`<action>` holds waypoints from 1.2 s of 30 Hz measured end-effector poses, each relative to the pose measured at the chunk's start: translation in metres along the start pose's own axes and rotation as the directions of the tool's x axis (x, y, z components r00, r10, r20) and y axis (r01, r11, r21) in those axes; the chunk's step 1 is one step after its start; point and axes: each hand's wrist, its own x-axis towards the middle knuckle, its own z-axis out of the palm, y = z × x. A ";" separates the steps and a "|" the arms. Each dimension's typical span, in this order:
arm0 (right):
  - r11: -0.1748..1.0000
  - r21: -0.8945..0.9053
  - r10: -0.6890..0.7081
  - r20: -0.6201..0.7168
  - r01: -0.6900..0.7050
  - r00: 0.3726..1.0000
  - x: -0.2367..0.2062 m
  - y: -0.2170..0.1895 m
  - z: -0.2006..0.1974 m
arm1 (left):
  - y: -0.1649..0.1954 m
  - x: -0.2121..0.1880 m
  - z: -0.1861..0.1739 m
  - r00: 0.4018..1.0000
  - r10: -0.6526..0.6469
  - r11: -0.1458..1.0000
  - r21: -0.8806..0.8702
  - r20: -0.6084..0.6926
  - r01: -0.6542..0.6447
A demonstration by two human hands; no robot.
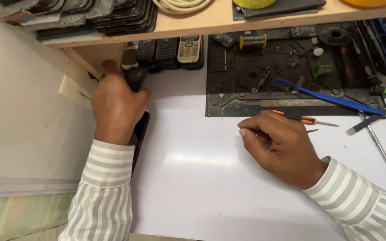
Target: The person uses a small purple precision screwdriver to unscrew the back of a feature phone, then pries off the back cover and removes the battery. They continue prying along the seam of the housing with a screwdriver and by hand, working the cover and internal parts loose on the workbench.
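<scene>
The white tabletop fills most of the view, with a wooden shelf across the top edge and a dark work mat of small parts beneath it. The left hand reaches forward under the shelf, back of the hand up, fingers clenched around a small black object; a black phone lies flat on the tabletop partly under its wrist. The right hand rests on the tabletop just below the mat, fingers curled inward, pinching thin tweezers whose tip pokes out to the right. An orange-handled screwdriver lies just beyond its knuckles, a blue toothbrush farther up.
</scene>
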 end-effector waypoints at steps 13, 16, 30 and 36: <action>0.999 -0.016 -0.028 0.015 0.029 0.999 0.001 -0.001 0.000 | -0.009 0.066 0.060 0.988 0.105 0.950 0.305 -0.110 -0.067; 0.999 -0.024 -0.036 0.024 0.036 0.999 0.002 -0.001 -0.001 | -0.009 0.064 0.059 0.966 0.196 0.930 0.345 -0.168 -0.129; 0.997 -0.039 -0.062 0.029 0.063 0.998 0.002 -0.004 -0.001 | -0.003 0.070 0.040 0.936 0.335 0.866 0.354 0.113 -0.352; 0.996 -0.045 -0.075 0.051 0.077 0.996 0.003 -0.004 -0.001 | -0.010 0.076 0.037 0.946 0.297 0.886 0.332 0.133 -0.325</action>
